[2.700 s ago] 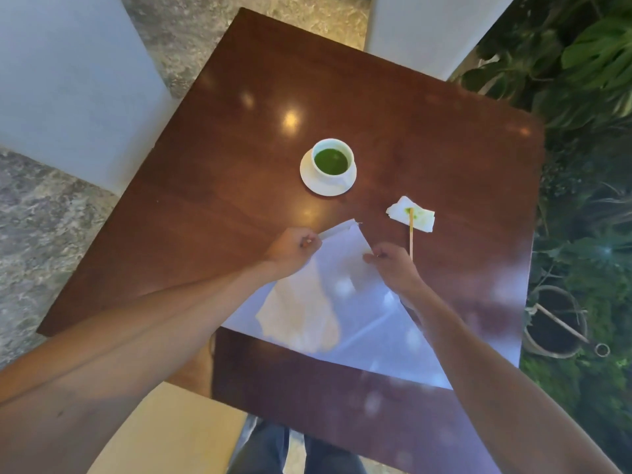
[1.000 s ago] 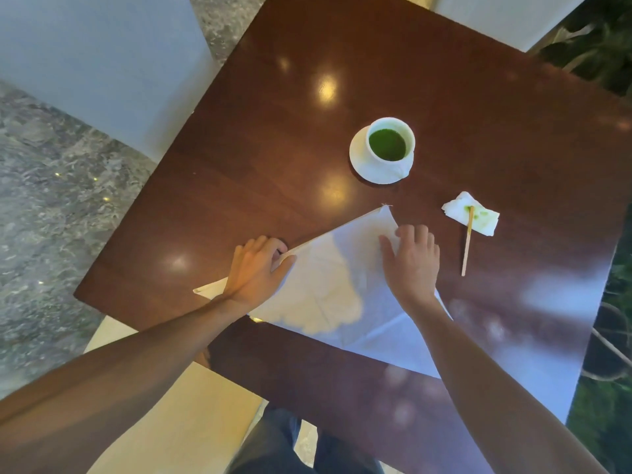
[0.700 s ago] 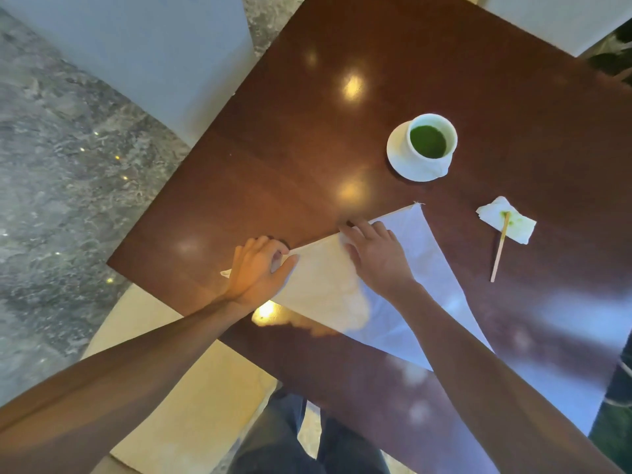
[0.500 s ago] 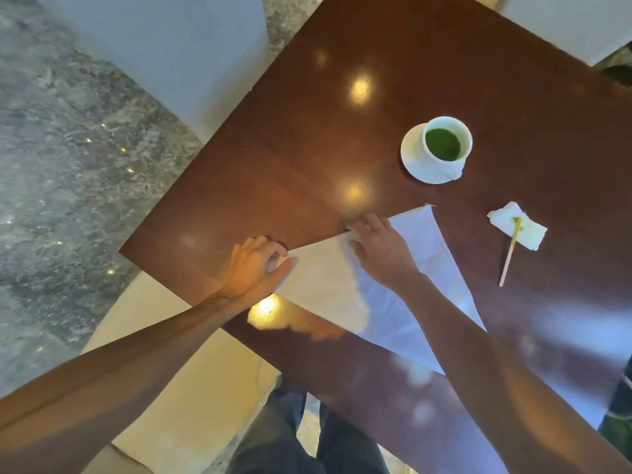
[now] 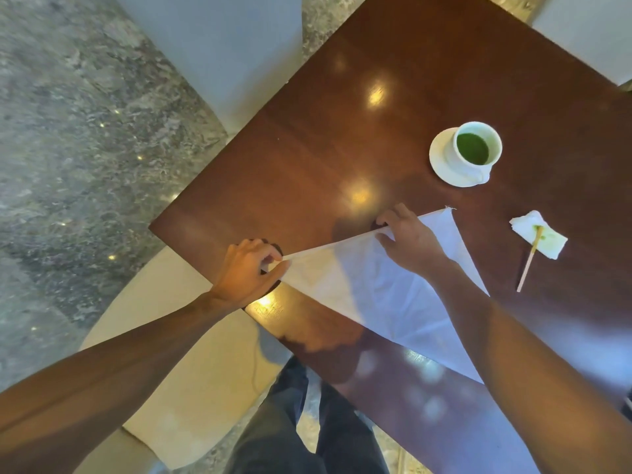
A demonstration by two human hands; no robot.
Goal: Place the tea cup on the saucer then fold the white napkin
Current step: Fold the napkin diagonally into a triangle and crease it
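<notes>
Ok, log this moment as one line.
tea cup: on saucer | white napkin: triangle | left hand: pinches corner | right hand: grips fold edge

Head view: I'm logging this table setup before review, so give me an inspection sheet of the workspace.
Surface: dark glossy wooden table, light glints on it.
Job's things: tea cup of green liquid stands on the saucer; white napkin lies as a triangle.
Clutter: crumpled tissue stained green, a stick lying on it.
Grippers: left hand pinches the napkin's left corner; right hand grips its long folded edge.
Cables: nothing seen.
Surroundings: stone floor, pale chairs.
</notes>
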